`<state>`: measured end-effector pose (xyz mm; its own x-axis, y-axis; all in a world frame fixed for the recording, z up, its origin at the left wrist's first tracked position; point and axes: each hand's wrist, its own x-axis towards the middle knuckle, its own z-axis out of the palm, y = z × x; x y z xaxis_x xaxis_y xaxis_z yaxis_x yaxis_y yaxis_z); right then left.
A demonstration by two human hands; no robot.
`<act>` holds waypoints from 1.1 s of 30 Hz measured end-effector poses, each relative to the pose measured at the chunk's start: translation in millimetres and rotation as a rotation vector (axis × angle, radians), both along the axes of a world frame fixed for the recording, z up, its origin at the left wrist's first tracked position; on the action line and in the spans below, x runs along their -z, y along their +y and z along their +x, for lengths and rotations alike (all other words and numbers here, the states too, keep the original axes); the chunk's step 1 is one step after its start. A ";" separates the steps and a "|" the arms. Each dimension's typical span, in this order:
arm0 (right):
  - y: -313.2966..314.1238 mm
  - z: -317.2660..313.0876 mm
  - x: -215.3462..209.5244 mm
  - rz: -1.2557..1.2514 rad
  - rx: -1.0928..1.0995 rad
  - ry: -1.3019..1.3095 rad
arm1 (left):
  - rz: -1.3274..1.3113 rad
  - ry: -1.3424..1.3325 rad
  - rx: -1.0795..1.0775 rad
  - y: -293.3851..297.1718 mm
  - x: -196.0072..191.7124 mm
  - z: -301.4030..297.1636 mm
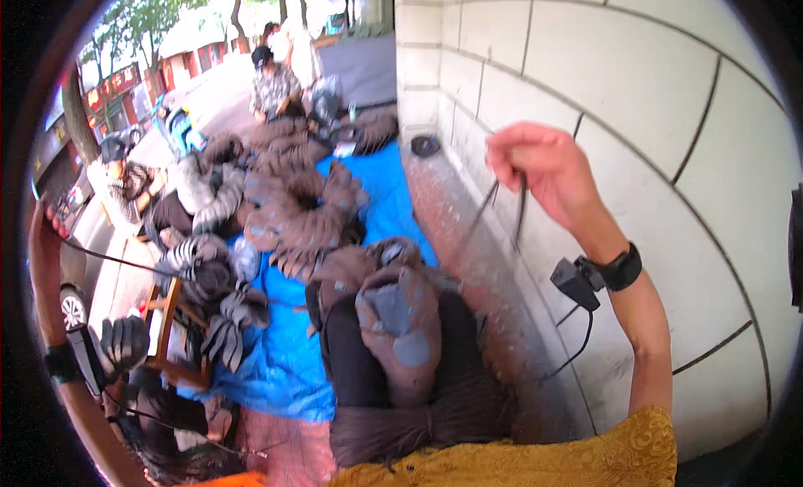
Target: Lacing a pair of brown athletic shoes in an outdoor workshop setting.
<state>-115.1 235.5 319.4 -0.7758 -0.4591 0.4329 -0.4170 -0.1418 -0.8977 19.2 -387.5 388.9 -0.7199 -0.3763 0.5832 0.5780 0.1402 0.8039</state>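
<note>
Pale block wall [636, 77] on the right, blue tarp [393, 194] down the pavement with piled brown soles [301, 211]. Right hand [539, 169] is up high, fingers pinched together on dark thread [502, 207], seemingly drawing it taut from the brown shoe piece [400, 328] on the lap. Left hand [46, 236] reaches far out, closed on a thin dark cord [109, 257].

Red shopfront signboards [113, 89] far upper left (lettering pale, too small to make out); no packages, screens.
</note>
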 end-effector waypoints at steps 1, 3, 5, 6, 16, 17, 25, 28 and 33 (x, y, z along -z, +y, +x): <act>4.2 -1.8 -25.5 -0.126 -0.106 0.039 | -0.024 0.016 0.035 3.9 -13.6 -14.8; -8.4 3.5 -63.3 -0.141 -0.149 0.103 | -0.084 0.054 0.019 2.6 -51.6 10.2; -18.2 11.1 -82.8 -0.054 -0.185 0.243 | -0.161 0.129 -0.063 53.7 -75.7 -6.4; -14.2 3.6 -80.8 -0.060 -0.234 0.177 | -0.187 0.192 -0.041 99.8 -82.7 -36.4; -28.5 7.8 -32.1 -0.387 -0.071 0.063 | -0.420 0.086 0.063 250.4 -57.2 -23.7; -19.4 6.1 -27.9 -0.324 -0.049 0.066 | -0.418 -0.007 0.141 265.7 -30.2 -34.2; 36.4 17.1 -33.3 -0.096 -0.088 -0.006 | -1.113 0.168 0.366 365.7 272.6 -104.3; 83.1 2.5 -22.5 -0.011 0.087 0.051 | -1.163 0.046 0.403 379.2 325.7 -102.5; 159.9 -10.4 -25.5 0.052 0.609 0.085 | -1.221 0.069 0.386 380.7 353.8 -88.9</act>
<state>-125.4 395.4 344.9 -0.8692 0.0333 0.4933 -0.4794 0.1872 -0.8574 -69.7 -6.8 35.1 -0.6171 0.6515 0.4412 0.7807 0.5770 0.2399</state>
